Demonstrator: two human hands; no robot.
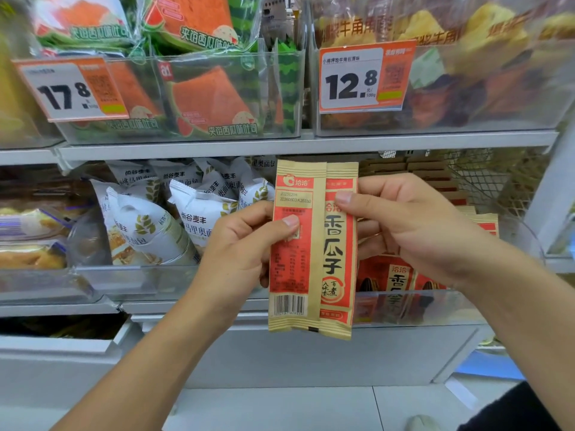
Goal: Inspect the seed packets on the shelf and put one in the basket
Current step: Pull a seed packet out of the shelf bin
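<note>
Both forearms reach in from the near edge. The left hand and right hand each pinch an edge of the seed packet, upright before the shelf: tan paper, red panels, black characters, barcode at the bottom.

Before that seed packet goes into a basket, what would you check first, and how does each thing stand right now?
1. Packet held securely: ok. The left hand and right hand both pinch the seed packet.
2. Printed side faces the person: ok, date stamp and barcode show.
3. Date checked: cannot tell, digits too small.
4. Packet intact: ok, no tear visible on this side.
5. Basket within reach: cannot tell, none in view.
6. More packets left in the shelf bin: ok.
</note>
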